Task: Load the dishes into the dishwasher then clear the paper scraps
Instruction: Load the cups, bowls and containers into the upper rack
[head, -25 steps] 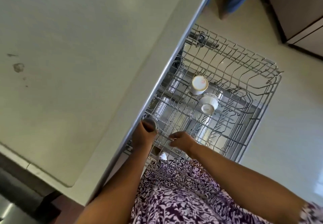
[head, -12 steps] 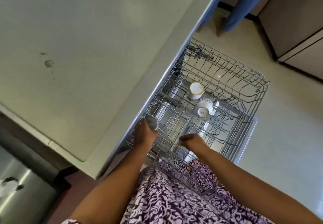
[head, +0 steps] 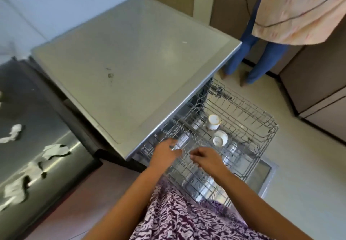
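- L hand [head: 164, 151] grips a small shiny cup [head: 175, 147] at the rack's [head: 262, 127] near-left corner; fingers wrapped round it.
- To do it well, I think: tip it mouth down, seat it btwn tines, clear of the white cup [head: 213, 122] & small white bowl [head: 220, 138] mid-rack.
- R hand [head: 207, 158] hovers over the rack's near side, fingers loosely curled, nothing in them. It could steady the wires.
- Both forearms reach fwd over the rack.
- Paper scraps [head: 55, 150] lie well left of the rack, untouched.

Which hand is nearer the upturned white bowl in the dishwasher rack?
Right. The right hand is just on the near side of the white bowl; the left hand, gripping a small cup, is farther left.
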Action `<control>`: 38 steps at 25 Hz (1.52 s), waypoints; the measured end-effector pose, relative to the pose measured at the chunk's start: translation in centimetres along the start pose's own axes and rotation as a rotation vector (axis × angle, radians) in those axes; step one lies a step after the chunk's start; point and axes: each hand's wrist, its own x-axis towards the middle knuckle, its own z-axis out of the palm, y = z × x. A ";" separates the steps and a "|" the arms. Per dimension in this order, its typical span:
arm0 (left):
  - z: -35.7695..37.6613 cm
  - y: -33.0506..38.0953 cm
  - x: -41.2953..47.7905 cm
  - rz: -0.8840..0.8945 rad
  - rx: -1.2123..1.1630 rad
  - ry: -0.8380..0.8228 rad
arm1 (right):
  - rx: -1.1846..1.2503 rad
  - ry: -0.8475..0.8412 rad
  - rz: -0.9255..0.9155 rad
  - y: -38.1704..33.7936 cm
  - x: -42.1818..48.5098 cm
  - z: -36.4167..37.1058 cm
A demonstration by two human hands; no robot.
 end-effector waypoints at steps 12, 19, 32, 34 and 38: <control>-14.2 -1.5 -13.0 0.100 -0.326 0.405 | -0.041 -0.198 -0.330 -11.9 -2.8 4.4; -22.1 -9.2 -16.4 -0.043 -0.519 0.777 | -0.042 -0.262 -0.406 -17.9 -2.7 11.0; -38.6 -22.6 -19.2 -0.078 -0.696 1.111 | -0.178 -0.417 -0.580 -28.3 -4.3 32.0; -40.1 -23.7 -19.0 -0.080 -0.680 1.110 | -0.187 -0.420 -0.580 -28.6 -4.6 34.7; -42.8 -24.8 -18.1 -0.055 -0.627 1.105 | -0.325 -0.454 -0.587 -29.2 -4.6 38.8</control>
